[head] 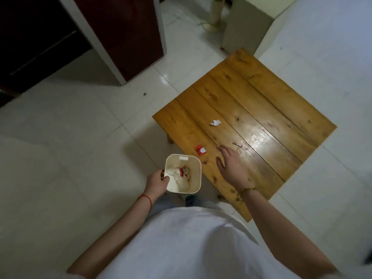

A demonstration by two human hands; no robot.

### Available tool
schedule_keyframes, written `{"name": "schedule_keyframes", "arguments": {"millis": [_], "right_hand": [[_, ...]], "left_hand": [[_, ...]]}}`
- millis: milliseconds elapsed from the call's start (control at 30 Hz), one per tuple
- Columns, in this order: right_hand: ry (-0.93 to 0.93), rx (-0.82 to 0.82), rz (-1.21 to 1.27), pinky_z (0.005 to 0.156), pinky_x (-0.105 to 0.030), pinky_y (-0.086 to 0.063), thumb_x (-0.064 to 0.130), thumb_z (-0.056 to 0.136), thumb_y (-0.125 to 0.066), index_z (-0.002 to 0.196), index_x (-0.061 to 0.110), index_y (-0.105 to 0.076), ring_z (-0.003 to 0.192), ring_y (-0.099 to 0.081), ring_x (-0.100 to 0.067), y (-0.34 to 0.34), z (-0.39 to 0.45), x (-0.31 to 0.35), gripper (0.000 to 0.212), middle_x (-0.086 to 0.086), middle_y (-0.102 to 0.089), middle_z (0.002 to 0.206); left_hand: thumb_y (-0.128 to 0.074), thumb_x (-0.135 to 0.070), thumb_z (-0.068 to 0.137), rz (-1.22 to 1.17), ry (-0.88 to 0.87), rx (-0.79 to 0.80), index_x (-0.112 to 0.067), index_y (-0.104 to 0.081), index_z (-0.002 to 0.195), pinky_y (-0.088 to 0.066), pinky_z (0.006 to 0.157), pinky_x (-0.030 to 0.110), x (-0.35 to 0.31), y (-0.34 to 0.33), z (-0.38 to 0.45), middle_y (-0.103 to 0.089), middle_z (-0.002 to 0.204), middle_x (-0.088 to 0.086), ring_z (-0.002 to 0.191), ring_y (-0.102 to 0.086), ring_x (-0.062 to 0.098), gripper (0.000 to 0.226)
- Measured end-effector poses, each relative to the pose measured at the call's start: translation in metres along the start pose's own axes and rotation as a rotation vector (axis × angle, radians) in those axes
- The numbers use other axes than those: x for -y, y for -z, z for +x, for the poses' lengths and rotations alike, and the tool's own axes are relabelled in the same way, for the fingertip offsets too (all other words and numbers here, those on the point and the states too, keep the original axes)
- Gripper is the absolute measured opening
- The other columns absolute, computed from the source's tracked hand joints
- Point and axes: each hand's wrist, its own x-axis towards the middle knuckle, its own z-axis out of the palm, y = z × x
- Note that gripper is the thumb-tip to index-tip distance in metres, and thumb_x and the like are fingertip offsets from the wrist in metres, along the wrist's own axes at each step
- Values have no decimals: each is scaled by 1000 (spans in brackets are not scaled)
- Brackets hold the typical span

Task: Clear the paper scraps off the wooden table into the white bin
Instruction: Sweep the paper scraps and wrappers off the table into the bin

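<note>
Paper scraps remain on the wooden table (pixel 261 101): a red-and-white scrap (pixel 201 150) nearest the white bin (pixel 196 174), a white scrap (pixel 215 123) farther off, a thin sliver (pixel 238 145) beyond; some already lie inside the bin. I judge we're mid-clearing; my right hand (pixel 233 168) hovers spread and empty beside the red-and-white scrap, which wants pinching next; my left hand (pixel 156 181) grips the bin's rim, held just off the table's edge

Honey-yellow wooden table (pixel 251 109), white bin (pixel 196 174), scraps — one white (pixel 215 123), one red-and-white (pixel 201 150), pale floor tiles (pixel 70 137).
</note>
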Motion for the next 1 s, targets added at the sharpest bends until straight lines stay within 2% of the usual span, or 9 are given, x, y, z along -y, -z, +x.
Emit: {"name": "schedule_keyframes", "arguments": {"millis": [233, 433, 533, 767, 933, 1000], "right_hand": [[-295, -93, 38, 109, -36, -35, 30, 99, -44, 138, 14, -46, 131, -41, -22, -35, 4, 24, 42, -5, -49, 141], [-461, -139, 70, 113, -35, -28, 31, 99, -45, 140, 16, -44, 137, -34, -21, -78, 4, 36, 44, -4, -45, 145], [-483, -116, 96, 115, -39, -27, 35, 100, -41, 143, 18, -40, 142, -28, -22, -100, 11, 40, 47, -3, -39, 151], [-472, -100, 126, 116, -36, -20, 34, 101, -40, 147, 17, -34, 145, -23, -23, -138, 41, 31, 50, -4, -33, 155], [-422, -60, 105, 116, -37, -20, 33, 101, -40, 148, 16, -30, 146, -20, -24, -165, 66, 16, 51, -5, -30, 156], [-403, -53, 91, 116, -37, -20, 32, 100, -40, 148, 16, -30, 146, -19, -24, -175, 73, 10, 52, -5, -30, 156]], "left_hand": [[-49, -8, 83, 234, -97, 223, -3, -64, 96, -38, 67, 24, 13, 23, 59, -69, 95, 17, 82, -59, 26, 21], [-47, -9, 82, 367, -193, 388, -10, -65, 94, -42, 66, 26, 27, 27, 107, -67, 86, 8, 80, -60, 25, 21], [-48, -10, 83, 424, -215, 428, -10, -62, 86, -40, 65, 27, 32, 22, 129, -61, 78, 8, 75, -55, 25, 14], [-49, -12, 85, 468, -225, 463, -3, -65, 101, -43, 70, 29, 47, -4, 169, -66, 87, 15, 80, -59, 28, 24], [-49, -11, 85, 466, -206, 467, -6, -65, 98, -36, 56, 26, 54, -32, 195, -55, 64, -1, 70, -52, 22, 22], [-49, -11, 85, 462, -201, 476, -8, -65, 96, -35, 54, 25, 57, -42, 204, -53, 62, -3, 70, -52, 22, 20]]}}
